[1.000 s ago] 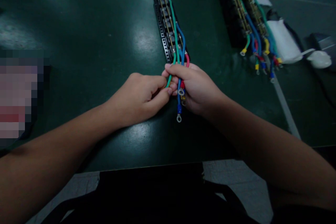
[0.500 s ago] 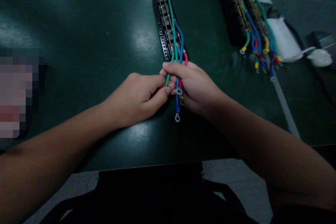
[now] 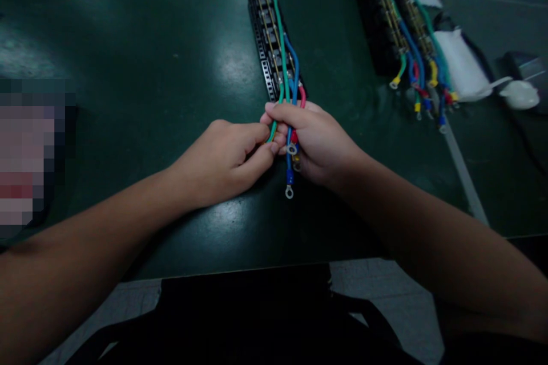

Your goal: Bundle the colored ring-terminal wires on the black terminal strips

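In the head view a long black terminal block (image 3: 271, 40) with brass-coloured strips lies on the green table, pointing away from me. Green, blue and red wires run from its near end. My left hand (image 3: 240, 154) pinches the lower end of a green wire (image 3: 273, 130); its tip is hidden by the fingers. Around the wire bundle my right hand (image 3: 319, 140) is closed, thumb across the top. Below that grip hang ring terminals, among them one with a blue sleeve (image 3: 290, 177) and one beside a red sleeve. A yellow-sleeved one is partly hidden.
Two similar wired blocks (image 3: 387, 17) stand side by side at the back right, their ring-ended wires hanging toward me. Right of them lie a white packet (image 3: 462, 65), a white rounded object (image 3: 520, 94) and a black cable. A blurred-out patch covers the left edge.
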Action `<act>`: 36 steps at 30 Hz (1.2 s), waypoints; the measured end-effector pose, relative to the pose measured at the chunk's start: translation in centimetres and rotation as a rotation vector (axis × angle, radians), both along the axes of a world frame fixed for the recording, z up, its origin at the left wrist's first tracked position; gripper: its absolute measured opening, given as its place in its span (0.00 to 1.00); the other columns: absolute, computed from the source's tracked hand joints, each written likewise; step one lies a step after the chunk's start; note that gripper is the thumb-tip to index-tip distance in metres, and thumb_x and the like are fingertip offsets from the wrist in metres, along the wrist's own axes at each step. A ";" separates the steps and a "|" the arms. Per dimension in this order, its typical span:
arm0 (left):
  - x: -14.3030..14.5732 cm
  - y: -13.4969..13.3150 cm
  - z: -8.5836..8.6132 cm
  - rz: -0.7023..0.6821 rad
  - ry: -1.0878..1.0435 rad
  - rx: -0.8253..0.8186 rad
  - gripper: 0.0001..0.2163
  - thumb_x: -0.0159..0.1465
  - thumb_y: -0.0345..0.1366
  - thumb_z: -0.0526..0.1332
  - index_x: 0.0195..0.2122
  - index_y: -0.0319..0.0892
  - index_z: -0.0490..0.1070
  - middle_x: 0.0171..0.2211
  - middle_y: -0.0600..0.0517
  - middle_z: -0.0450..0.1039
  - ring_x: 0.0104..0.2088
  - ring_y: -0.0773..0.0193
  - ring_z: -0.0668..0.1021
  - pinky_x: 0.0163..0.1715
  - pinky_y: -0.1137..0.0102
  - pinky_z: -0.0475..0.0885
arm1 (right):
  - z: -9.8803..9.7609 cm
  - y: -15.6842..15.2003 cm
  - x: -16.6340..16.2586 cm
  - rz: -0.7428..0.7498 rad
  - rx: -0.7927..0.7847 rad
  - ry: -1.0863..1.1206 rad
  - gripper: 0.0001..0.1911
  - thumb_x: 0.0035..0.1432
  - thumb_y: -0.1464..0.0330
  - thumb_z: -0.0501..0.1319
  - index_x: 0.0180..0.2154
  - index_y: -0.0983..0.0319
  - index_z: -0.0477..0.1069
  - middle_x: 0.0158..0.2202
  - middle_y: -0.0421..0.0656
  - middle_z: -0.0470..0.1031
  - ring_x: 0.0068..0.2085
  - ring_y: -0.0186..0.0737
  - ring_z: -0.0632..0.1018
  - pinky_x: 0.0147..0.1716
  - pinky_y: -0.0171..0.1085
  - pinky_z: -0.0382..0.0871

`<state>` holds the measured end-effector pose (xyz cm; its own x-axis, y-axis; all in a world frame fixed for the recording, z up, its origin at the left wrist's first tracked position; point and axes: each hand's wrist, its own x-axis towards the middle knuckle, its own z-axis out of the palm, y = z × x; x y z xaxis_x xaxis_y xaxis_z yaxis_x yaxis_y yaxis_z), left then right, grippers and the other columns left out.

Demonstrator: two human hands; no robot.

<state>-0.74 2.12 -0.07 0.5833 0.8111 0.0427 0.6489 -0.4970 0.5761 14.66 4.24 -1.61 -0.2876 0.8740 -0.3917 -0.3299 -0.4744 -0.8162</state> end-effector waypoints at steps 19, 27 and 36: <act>-0.1 -0.1 0.0 0.004 -0.003 -0.015 0.13 0.69 0.39 0.51 0.26 0.45 0.60 0.19 0.57 0.60 0.20 0.67 0.65 0.26 0.66 0.55 | 0.3 -0.1 0.0 -0.008 -0.017 -0.009 0.16 0.68 0.72 0.61 0.26 0.63 0.68 0.16 0.33 0.59 0.17 0.26 0.62 0.19 0.27 0.60; 0.0 -0.1 0.1 0.003 -0.006 -0.006 0.14 0.69 0.40 0.51 0.25 0.45 0.60 0.19 0.57 0.61 0.20 0.67 0.65 0.26 0.66 0.56 | 0.6 -0.1 -0.2 -0.023 -0.034 -0.019 0.16 0.69 0.73 0.60 0.26 0.63 0.68 0.16 0.33 0.59 0.17 0.27 0.63 0.19 0.27 0.60; -0.1 0.0 0.2 0.003 -0.007 -0.010 0.14 0.69 0.39 0.53 0.25 0.45 0.61 0.18 0.57 0.61 0.20 0.67 0.65 0.25 0.67 0.56 | 0.5 -0.2 0.0 -0.011 -0.020 -0.009 0.15 0.67 0.73 0.61 0.26 0.63 0.67 0.17 0.34 0.60 0.18 0.27 0.64 0.20 0.28 0.61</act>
<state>-0.81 2.11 0.09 0.5807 0.8132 0.0389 0.6465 -0.4896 0.5851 14.65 4.08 -1.15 -0.2745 0.8688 -0.4121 -0.3278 -0.4874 -0.8093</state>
